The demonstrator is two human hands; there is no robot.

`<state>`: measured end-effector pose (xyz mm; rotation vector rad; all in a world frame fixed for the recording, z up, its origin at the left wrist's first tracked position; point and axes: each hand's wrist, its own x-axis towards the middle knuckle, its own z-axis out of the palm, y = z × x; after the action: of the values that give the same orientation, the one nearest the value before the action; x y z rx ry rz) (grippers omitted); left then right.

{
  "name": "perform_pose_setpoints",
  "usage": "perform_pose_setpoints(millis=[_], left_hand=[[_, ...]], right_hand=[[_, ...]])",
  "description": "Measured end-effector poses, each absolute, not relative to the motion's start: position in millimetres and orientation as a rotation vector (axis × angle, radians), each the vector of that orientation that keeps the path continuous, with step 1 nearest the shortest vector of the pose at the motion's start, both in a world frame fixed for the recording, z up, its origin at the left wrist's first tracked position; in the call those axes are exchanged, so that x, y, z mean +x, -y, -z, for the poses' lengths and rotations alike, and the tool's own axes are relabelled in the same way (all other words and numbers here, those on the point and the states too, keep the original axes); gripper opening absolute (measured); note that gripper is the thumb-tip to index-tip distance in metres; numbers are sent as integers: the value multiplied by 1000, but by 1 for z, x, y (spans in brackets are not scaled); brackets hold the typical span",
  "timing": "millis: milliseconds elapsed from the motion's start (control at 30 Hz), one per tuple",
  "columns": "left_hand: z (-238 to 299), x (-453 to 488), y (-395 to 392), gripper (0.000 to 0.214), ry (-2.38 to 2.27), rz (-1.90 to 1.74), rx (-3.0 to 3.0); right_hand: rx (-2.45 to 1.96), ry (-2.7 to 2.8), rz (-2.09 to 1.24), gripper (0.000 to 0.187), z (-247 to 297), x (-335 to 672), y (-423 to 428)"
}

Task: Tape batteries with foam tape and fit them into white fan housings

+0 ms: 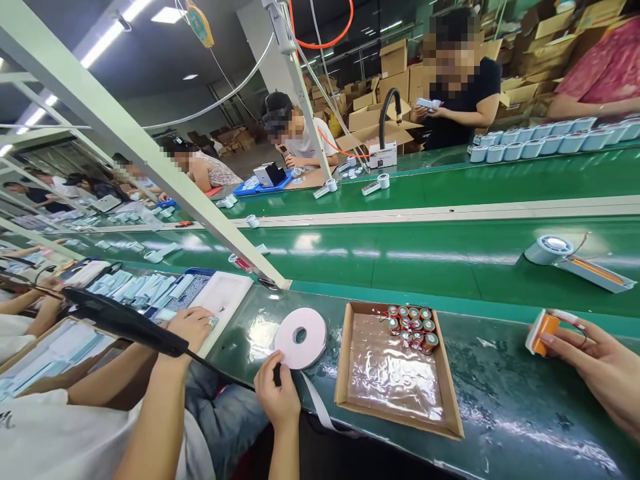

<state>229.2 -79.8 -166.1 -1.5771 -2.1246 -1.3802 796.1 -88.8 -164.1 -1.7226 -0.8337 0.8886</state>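
My right hand (pixel 595 360) grips an orange battery (pixel 547 333) between thumb and fingers. White material wraps part of it, and a thin dark wire loops beside it. My left hand (pixel 280 393) has its fingers curled, the fingertips at the lower edge of a roll of white tape (pixel 285 340); anything inside them is hidden. A loose strip of tape (pixel 319 403) hangs from the roll over the bench edge. Between my hands sits a shallow cardboard box (pixel 345 373) lined with clear plastic. Several orange batteries with wires (pixel 413 325) stand together in its far right corner.
Beyond the bench (pixel 500 393) runs a green conveyor (pixel 425 250). An opened white handheld fan (pixel 550 250) lies on it at right. A co-worker's hand (pixel 193 327) rests by a white tray (pixel 235 290) at left. A slanted metal post (pixel 190 193) crosses the view.
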Motion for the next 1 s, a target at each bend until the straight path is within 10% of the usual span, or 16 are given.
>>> perform_pose_setpoints(millis=[1000], left_hand=[[172, 222, 75, 27, 2057, 1328, -1638]], right_hand=[[-1538, 702, -1084, 86, 183, 807, 88]])
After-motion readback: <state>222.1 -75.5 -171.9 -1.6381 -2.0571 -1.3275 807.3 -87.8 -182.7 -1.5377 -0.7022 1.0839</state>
